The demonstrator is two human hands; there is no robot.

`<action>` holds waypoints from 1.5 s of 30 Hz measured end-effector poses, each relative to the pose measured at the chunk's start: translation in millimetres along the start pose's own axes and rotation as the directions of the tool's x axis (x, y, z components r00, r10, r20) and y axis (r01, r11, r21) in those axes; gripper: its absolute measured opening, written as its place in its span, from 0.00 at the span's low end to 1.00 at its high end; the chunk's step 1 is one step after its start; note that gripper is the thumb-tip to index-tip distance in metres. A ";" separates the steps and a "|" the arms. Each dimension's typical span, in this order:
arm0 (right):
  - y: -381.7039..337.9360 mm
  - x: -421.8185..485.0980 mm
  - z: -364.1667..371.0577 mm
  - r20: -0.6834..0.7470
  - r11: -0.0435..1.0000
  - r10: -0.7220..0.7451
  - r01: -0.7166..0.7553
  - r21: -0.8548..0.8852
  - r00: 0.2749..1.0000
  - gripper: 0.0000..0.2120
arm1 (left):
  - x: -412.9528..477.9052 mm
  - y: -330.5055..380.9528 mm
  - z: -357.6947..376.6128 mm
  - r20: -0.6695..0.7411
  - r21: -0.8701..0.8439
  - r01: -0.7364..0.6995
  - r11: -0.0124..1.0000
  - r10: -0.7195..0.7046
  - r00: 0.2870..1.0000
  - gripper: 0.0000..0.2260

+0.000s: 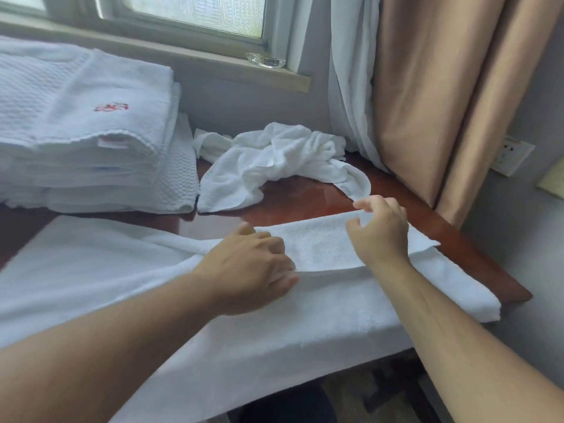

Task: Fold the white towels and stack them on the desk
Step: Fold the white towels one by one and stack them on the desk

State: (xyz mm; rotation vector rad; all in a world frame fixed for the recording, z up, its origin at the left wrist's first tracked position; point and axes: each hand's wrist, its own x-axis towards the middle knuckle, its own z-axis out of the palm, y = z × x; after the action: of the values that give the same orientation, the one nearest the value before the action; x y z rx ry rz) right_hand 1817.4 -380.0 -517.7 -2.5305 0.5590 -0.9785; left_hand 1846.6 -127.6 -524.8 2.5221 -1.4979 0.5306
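**A long towel half over the edge, and a stray corner close by**

From the head camera: the towel being folded (335, 288) lies in front of and to the right of the folded stack (85, 132), spread along the red-brown desk (305, 196). Its far strip is turned over on itself and its near part hangs off the front edge.

The left hand (253, 264) rests knuckles-up on the fold with its fingers curled under. I cannot tell whether they pinch cloth. The right hand (381, 230), further right of the stack, hovers over the flap's far edge, loosely curved and holding nothing.

To my eye, the overhang could drag the towel off the desk if the left hand lifts. The crumpled towel (274, 160), just right of the stack, trails a corner beside the right fingers and could get caught into the fold.
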 end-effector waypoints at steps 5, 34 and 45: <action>-91.5 -55.1 34.0 0.141 0.944 -0.241 0.199 0.262 0.960 0.12 | -75.2 -65.7 -32.2 -0.188 -0.203 0.406 0.891 -0.443 0.877 0.14; -249.7 -134.3 98.5 0.477 0.599 -0.791 0.643 0.478 0.382 0.20 | -163.5 -167.3 -111.5 -0.261 -0.613 0.632 0.474 -0.877 0.404 0.07; -247.2 -144.1 78.7 0.205 0.324 -0.946 0.792 0.518 0.253 0.08 | -236.1 -155.2 -66.0 0.047 -0.962 0.271 0.027 -0.964 0.262 0.20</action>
State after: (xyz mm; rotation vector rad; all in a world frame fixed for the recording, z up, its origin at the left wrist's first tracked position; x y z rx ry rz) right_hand 1830.5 -84.1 -535.3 -2.4976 -1.2972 -0.5303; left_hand 1864.9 161.1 -546.8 1.4803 0.1014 0.2688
